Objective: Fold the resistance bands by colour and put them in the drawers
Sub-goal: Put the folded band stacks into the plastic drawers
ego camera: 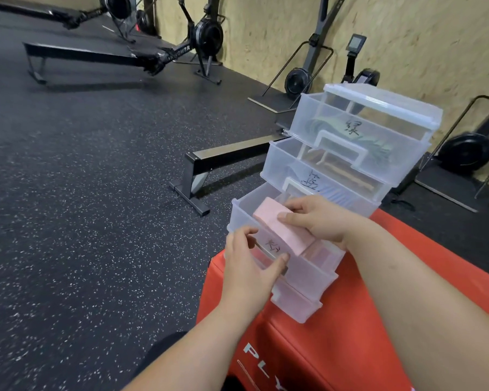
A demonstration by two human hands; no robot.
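A clear plastic drawer unit (378, 108) stands on a red foam box (336, 328). Its third drawer (240, 215) is pulled out. My right hand (319, 221) holds a folded pink resistance band (277, 231) over this open drawer, fingers curled round its near end. My left hand (249, 263) grips the drawer's front handle. More pink bands lie inside the drawer beneath. The top drawer (359, 136) holds green bands and the second drawer (322, 179) holds blue bands; both carry handwritten labels.
A lower drawer (297, 306) sticks out slightly under the open one. Black rowing machines (181, 55) stand on the speckled black rubber floor (82, 193), one rail (232, 153) close behind the drawer unit. A chipboard wall (407, 29) runs along the back.
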